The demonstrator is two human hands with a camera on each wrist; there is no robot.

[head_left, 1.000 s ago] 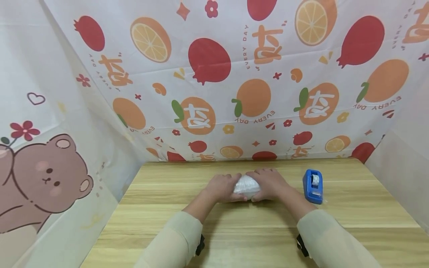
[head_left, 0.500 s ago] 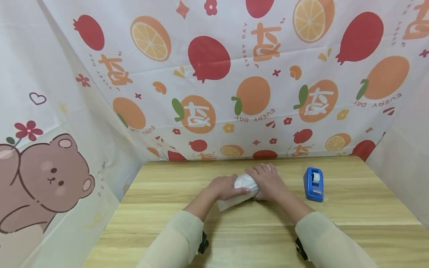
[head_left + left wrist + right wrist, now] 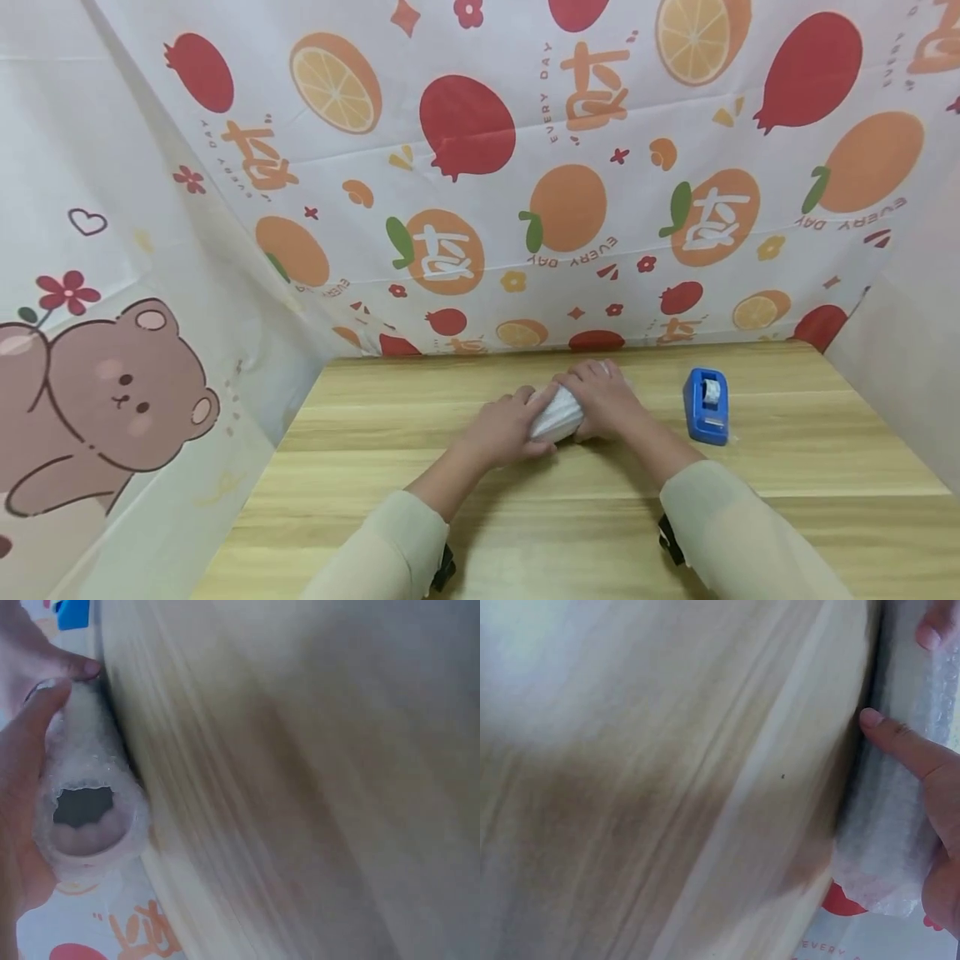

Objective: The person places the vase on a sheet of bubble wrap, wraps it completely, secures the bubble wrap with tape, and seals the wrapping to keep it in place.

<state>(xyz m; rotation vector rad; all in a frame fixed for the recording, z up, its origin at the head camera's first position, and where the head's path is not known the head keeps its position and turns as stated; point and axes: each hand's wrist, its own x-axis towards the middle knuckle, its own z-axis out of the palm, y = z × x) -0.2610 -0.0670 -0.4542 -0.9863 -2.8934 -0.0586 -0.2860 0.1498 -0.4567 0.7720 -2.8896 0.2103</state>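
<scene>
A roll of clear bubble wrap (image 3: 557, 417), wound round something cylindrical, lies aslant on the wooden table between both hands. My left hand (image 3: 501, 429) grips its near-left end, thumb on the near side and fingers over the top. Farther along, my right hand (image 3: 600, 400) holds the other end. In the left wrist view the wrapped roll (image 3: 86, 742) shows a round end with a dark hollow; what is inside cannot be made out. From the right wrist, my right thumb (image 3: 900, 742) presses the roll's side, and loose wrap (image 3: 885, 892) sticks out past its end.
A blue tape dispenser (image 3: 707, 408) with a roll of tape stands on the table to the right of the hands. The wooden table (image 3: 555, 533) meets a fruit-printed cloth (image 3: 480, 242) at its back edge. A bear-printed cloth (image 3: 135, 392) hangs at left.
The roll has turned to a slant, its right end now farther away. A flap of wrap that showed under the left hand half a second ago is out of sight. Both hands keep holding.
</scene>
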